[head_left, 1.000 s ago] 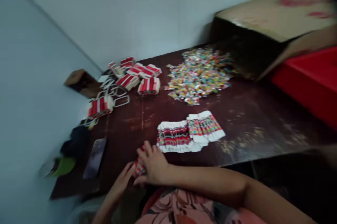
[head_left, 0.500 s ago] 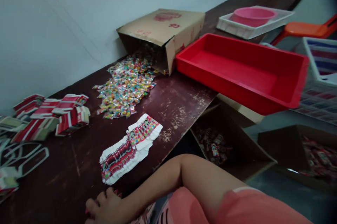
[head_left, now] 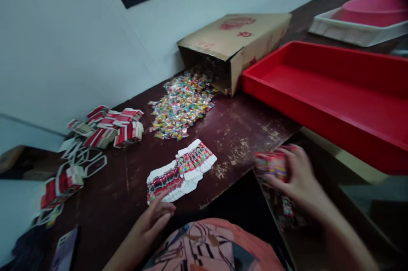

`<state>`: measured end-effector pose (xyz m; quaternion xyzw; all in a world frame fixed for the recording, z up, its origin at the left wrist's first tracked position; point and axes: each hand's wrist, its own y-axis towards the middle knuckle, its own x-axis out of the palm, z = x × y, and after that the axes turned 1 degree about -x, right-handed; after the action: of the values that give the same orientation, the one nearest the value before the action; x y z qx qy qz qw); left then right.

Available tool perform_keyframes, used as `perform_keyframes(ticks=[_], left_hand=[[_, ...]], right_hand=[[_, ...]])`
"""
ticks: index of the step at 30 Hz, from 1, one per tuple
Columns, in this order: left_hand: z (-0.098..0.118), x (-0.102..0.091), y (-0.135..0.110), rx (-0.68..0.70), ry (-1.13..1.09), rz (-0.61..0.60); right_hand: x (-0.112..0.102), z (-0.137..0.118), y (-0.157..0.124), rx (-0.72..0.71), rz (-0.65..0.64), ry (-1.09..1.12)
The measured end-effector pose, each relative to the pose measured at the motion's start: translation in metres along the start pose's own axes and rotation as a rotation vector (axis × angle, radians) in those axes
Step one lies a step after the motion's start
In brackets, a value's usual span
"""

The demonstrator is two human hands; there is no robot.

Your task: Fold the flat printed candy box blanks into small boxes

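My right hand (head_left: 295, 173) is closed on a small red, multicoloured candy box (head_left: 272, 165), slightly blurred. It is above an open cardboard carton (head_left: 266, 205) beside the table edge, where similar small packs (head_left: 287, 206) lie. My left hand (head_left: 154, 220) is near the front of a fanned stack of flat printed cartons (head_left: 178, 177). Its index finger points at the stack and the other fingers are loosely bent, with nothing in them. Whether the fingertip touches the stack I cannot tell. Behind the stack spreads a heap of small wrapped candies (head_left: 183, 107).
A cardboard box (head_left: 236, 41) lies on its side behind the candies. The red tray (head_left: 325, 109) juts past the table's right edge. Bundled red-and-white cartons (head_left: 129, 133), white strapping (head_left: 95, 165) and a phone (head_left: 65, 247) are at left. A pink basin (head_left: 376, 9) stands farther back.
My right hand has swung from the table's front across to the carton at right, where it holds the candy box. My left hand has come into view by the flat cartons. The view has shifted left.
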<state>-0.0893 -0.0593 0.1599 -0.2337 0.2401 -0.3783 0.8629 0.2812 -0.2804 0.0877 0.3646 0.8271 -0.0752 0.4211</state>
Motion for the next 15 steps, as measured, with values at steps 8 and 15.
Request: perform_keyframes(ticks=[8, 15], left_hand=[[0.033, 0.031, 0.036, 0.089, 0.304, -0.251], [0.045, 0.042, 0.046, 0.156, 0.325, -0.245]], right_hand=[[0.050, 0.095, -0.032, 0.310, 0.121, -0.079], [0.143, -0.094, 0.060, -0.110, -0.159, 0.092]])
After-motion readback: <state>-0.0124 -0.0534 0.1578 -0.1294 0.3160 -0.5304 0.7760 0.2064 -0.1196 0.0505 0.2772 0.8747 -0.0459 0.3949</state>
